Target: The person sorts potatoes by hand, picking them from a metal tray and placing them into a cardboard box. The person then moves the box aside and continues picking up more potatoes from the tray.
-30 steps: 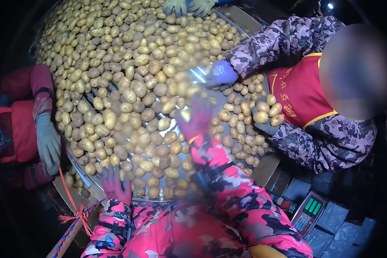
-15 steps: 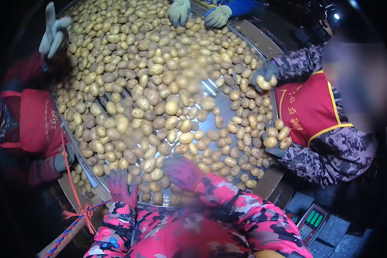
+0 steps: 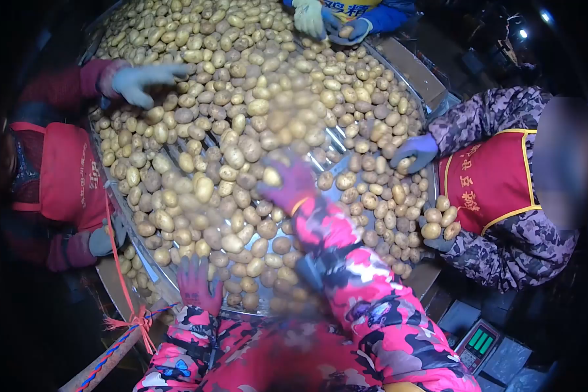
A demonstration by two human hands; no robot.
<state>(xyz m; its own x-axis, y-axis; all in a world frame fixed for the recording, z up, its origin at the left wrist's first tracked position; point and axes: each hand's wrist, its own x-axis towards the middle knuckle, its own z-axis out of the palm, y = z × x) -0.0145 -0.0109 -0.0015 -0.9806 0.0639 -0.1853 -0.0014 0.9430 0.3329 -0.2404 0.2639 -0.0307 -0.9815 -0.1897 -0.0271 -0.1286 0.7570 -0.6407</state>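
Observation:
Potatoes [image 3: 245,149] cover a large metal sorting table [image 3: 333,171] in front of me. My left hand [image 3: 199,287], in a pink and grey glove, lies with fingers spread at the near edge, beside the closest potatoes. My right hand [image 3: 293,183], in a similar glove, reaches over the middle of the heap. A pale potato [image 3: 272,176] sits between its thumb and fingers; the hand is somewhat blurred.
A person in a red apron [image 3: 487,179] at right holds several potatoes. Another at left extends a gloved hand [image 3: 140,83]. Gloved hands [image 3: 349,31] work at the far edge. A pole [image 3: 104,359] with red string and a lit scale [image 3: 480,341] stand near me.
My right hand has moved forward from the near edge to the middle of the heap. The left co-worker's raised hand has come down over the potatoes. My left hand stays at the edge.

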